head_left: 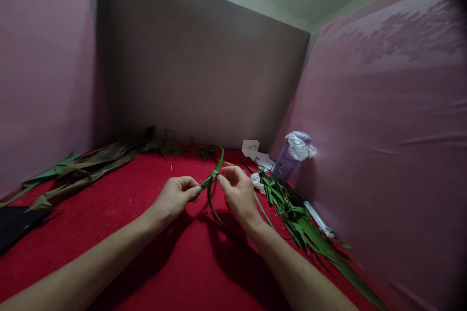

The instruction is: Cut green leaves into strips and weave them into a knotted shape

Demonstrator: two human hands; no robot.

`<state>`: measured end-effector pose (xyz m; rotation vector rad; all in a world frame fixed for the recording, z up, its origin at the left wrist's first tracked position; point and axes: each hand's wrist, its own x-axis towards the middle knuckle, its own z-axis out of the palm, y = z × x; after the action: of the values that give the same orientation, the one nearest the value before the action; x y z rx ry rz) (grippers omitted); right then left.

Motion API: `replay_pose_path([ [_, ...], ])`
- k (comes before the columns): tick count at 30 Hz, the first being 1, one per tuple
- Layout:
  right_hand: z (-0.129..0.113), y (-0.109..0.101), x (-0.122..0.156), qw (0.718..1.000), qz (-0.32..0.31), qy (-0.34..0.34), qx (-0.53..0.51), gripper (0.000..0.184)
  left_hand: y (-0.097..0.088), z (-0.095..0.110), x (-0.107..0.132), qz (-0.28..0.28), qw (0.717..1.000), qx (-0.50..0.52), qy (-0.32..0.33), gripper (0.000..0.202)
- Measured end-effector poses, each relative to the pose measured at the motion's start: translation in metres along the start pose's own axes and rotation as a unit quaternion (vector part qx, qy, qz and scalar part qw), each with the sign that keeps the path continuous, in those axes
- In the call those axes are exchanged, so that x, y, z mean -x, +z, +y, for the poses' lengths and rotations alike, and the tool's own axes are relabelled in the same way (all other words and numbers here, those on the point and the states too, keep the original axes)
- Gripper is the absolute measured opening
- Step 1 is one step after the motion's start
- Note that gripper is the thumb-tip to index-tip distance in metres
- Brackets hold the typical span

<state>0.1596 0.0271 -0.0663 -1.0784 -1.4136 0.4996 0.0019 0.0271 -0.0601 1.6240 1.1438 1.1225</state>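
Between my two hands, above the red cloth (153, 223), is a green leaf strip (209, 181), folded or crossed near its middle. One end of it stands up and another curves down below. My left hand (178, 193) pinches the strip's left part between thumb and fingers. At the crossing, the thumb and fingers of my right hand (237, 192) close on the strip; its exact hold there is partly hidden by the fingers.
Cut green leaves (295, 214) lie along the right side beside a white tube-like object (318, 218). A purple package (286, 158) with clear plastic stands behind, near crumpled tissue (258, 182) and white cards (250, 147). Long dried leaves (98, 160) and a dark flat object (20, 226) lie left.
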Motion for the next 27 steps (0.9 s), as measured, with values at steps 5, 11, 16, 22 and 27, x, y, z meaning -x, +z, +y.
replay_pose_path([
  [5,-0.007,-0.001,0.007,0.995,-0.002,-0.046,0.085,0.015,-0.002,0.001,0.002,0.034,0.999,0.021,-0.017,0.022],
  [11,-0.007,0.009,0.021,0.985,-0.075,-0.071,0.142,0.016,-0.002,0.001,0.002,0.044,0.997,0.064,-0.02,0.02],
  [16,-0.002,0.014,0.021,0.993,-0.091,-0.011,0.076,0.016,0.002,0.0,0.004,0.032,0.997,0.069,-0.018,0.02],
  [22,0.002,0.013,0.02,0.997,-0.059,-0.009,0.04,0.009,0.003,-0.001,0.004,0.03,0.996,0.077,-0.024,0.019],
  [27,0.006,0.017,0.017,0.984,-0.073,0.065,-0.146,0.005,0.003,0.002,0.005,0.029,0.996,0.084,-0.029,0.019],
])
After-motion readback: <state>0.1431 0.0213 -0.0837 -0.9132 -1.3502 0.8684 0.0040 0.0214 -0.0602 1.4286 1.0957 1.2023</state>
